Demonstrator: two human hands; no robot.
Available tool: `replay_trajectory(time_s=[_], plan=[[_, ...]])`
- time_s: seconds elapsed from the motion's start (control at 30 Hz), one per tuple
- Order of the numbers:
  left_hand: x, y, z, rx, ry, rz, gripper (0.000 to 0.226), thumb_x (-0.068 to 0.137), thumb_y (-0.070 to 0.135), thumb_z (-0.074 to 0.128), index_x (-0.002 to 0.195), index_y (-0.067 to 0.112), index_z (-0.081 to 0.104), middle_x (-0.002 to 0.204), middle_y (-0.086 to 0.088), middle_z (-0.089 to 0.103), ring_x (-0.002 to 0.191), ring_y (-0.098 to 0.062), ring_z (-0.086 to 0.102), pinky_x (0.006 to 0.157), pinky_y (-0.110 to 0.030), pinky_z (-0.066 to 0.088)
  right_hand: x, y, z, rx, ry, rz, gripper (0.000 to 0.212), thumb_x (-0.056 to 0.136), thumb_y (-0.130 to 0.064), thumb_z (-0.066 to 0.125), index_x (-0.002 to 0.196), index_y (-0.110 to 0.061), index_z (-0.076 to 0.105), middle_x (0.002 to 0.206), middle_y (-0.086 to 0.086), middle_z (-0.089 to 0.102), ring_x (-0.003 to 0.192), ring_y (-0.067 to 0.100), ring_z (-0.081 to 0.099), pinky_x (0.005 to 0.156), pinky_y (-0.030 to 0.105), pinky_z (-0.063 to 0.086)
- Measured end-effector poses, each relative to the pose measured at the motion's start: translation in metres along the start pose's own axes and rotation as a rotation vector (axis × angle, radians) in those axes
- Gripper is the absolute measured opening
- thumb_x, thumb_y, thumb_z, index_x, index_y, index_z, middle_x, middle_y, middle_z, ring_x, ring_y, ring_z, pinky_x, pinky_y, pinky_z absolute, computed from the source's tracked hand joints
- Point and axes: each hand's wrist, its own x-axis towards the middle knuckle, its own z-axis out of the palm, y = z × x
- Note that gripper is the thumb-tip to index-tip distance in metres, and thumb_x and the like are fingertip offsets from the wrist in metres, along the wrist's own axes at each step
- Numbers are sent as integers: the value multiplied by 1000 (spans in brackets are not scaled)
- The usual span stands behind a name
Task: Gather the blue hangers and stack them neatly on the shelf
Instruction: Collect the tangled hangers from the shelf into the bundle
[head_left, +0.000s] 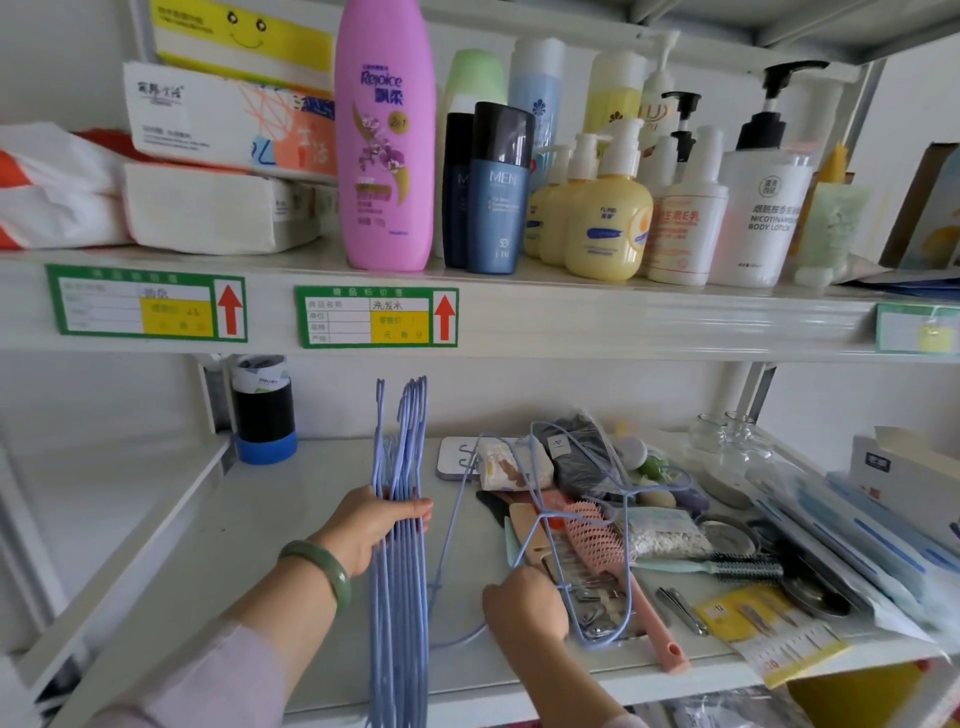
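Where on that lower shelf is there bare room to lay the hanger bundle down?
Bare shelf lies left of the hanger bundle held by the left hand, bordered behind by the blue-based black canister. Right of the right hand it is crowded: pink hairbrush, loose hangers, packets.

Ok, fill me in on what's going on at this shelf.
A person is collecting blue wire hangers on the lower shelf. The left hand grips a bundle of blue hangers held upright on edge. The right hand is taking hold of another blue hanger that lies tangled over the clutter, across a pink hairbrush and small packets. At least one more loose hanger sits further back, so the gathering isn't finished.
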Motion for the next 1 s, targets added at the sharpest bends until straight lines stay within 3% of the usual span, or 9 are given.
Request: replay_trajectory(time_s=[0.2, 0.3, 0.4, 0.53, 0.6, 0.7, 0.83, 0.93, 1.0], plan=[[-4, 0, -13, 57, 14, -19, 6, 76, 3, 74, 78, 2, 69, 57, -4, 71, 54, -13, 68, 48, -18, 54, 11, -11, -7, 514, 182, -63, 24, 87, -21, 40, 97, -14, 60, 71, 9, 70, 70, 29, 68, 64, 31, 51], [-1, 0, -17, 72, 22, -21, 8, 75, 7, 75, 80, 3, 71, 56, -2, 72, 58, -14, 68, 57, -23, 54, 1, -21, -8, 553, 260, -241, 22, 90, -23, 42, 90, -13, 62, 72, 13, 69, 67, 32, 66, 60, 36, 53], [0, 4, -14, 82, 15, -18, 9, 77, 10, 74, 82, 2, 71, 56, -1, 72, 50, -9, 67, 44, -16, 48, -17, -22, -3, 471, 283, -422, 22, 93, -24, 45, 96, -13, 65, 63, 3, 62, 57, 21, 55, 49, 31, 34], [4, 11, -8, 62, -27, -26, 20, 75, 11, 76, 90, -1, 72, 86, -17, 75, 58, -16, 70, 52, -21, 53, -38, -14, 16, 409, 245, -583, 30, 92, -32, 45, 115, -24, 62, 42, -7, 45, 38, 1, 41, 46, 24, 30], [4, 14, -2, 41, -55, -26, 16, 77, 6, 73, 90, -3, 72, 85, -16, 74, 53, -15, 71, 49, -20, 54, -45, -8, 23, 391, 218, -606, 38, 86, -39, 41, 115, -25, 62, 39, -9, 40, 34, 0, 38, 48, 22, 31], [6, 16, 8, -43, -99, -17, 14, 84, -3, 63, 94, -11, 68, 71, -12, 71, 47, -12, 69, 48, -18, 57, -50, -1, 20, 390, 163, -609, 46, 83, -44, 36, 119, -26, 60, 49, -3, 57, 42, 5, 47, 54, 20, 34], [6, 15, 23, -111, -125, -65, 7, 85, -1, 62, 90, -4, 67, 68, -7, 75, 48, -12, 70, 47, -20, 57, -47, 5, 15, 357, 132, -626, 40, 90, -39, 39, 124, -26, 57, 93, 10, 75, 84, 23, 68, 70, 29, 49], [5, 17, 32, -153, -140, -95, 2, 85, -1, 62, 83, -1, 62, 55, -6, 73, 46, -14, 70, 44, -21, 57, -41, 12, 4, 267, 72, -617, 34, 93, -38, 35, 116, -34, 59, 91, 6, 73, 85, 22, 66, 68, 29, 47], [6, 18, 35, -149, -135, -83, 4, 85, -2, 61, 82, -2, 62, 52, -4, 72, 45, -13, 70, 44, -21, 57, -22, 25, -11, 236, 186, -487, 31, 89, -36, 34, 105, -33, 60, 82, 1, 68, 78, 22, 63, 71, 32, 51]])
